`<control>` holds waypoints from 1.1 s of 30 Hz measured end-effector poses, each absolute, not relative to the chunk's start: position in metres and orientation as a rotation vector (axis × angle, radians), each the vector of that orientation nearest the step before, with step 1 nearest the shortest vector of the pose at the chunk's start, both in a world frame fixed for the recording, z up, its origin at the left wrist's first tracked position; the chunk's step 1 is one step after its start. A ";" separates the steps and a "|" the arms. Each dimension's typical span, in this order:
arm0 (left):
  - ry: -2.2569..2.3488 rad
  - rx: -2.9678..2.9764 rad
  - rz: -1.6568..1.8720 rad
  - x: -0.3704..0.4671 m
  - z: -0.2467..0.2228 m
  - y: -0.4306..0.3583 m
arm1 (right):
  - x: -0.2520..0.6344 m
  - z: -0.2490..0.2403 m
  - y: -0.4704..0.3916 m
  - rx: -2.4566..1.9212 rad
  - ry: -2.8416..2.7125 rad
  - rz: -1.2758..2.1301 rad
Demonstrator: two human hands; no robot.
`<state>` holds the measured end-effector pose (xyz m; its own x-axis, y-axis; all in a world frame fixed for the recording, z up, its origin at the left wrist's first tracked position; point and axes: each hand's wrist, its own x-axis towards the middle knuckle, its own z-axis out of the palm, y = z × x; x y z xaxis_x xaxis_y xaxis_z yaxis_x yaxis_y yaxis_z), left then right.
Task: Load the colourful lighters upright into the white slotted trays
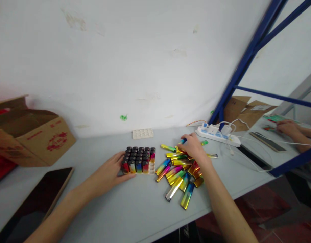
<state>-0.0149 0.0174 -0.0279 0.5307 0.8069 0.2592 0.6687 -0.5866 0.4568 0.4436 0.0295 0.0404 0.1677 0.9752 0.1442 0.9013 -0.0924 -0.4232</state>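
A white tray stands on the table with rows of upright lighters in it, black tops up. Several holes along its right column hold nothing. My left hand grips the tray's left end, thumb along the front edge and fingers at the back left. To the right lies a loose pile of shiny, rainbow-coloured lighters. At the back of this pile my right hand is closed on a lighter whose blue end shows at the fingertips; the rest is partly hidden.
Against the wall lies another white holed tray. A power strip with plugs and cables sits at the back right beside a blue metal frame. At left are an open cardboard box and a dark tablet. Another person's hand shows far right.
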 end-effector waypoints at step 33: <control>1.247 2.468 0.604 -0.014 -0.024 0.004 | 0.357 0.033 0.009 -1.297 -1.425 0.921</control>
<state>-0.0144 0.0038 -0.0240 0.5321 0.8154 0.2280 0.6846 -0.5728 0.4509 0.3570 0.0088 0.0327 0.0313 0.9863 0.1618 0.2578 0.1484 -0.9547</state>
